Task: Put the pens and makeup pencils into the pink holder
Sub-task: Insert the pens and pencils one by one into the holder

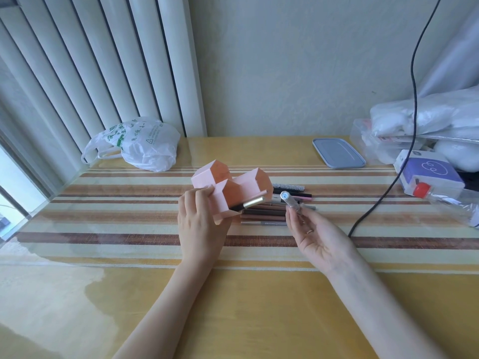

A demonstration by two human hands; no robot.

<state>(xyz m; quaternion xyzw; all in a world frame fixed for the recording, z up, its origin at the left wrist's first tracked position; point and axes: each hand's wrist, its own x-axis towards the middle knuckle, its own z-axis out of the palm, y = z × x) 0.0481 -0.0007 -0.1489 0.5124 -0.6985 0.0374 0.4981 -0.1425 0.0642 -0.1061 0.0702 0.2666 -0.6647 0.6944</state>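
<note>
The pink holder point(224, 189), made of three hexagonal cells, is tipped toward the right in the middle of the table. My left hand point(201, 224) grips its near left side. A black and gold makeup pencil point(250, 203) sticks out of the nearest cell. My right hand point(315, 234) holds a clear silver-capped pen point(290, 201) just right of the holder's openings, its cap pointing up toward me. Several brown, grey and black pencils point(267, 215) lie in a row on the table between my hands, partly hidden by the holder.
A white plastic bag point(141, 143) lies at the back left by the blinds. A grey-blue lid point(337, 152) sits at the back right. Boxes, a red-capped bottle point(445, 200) and white bags crowd the right edge. A black cable point(383, 198) hangs across the table's right side.
</note>
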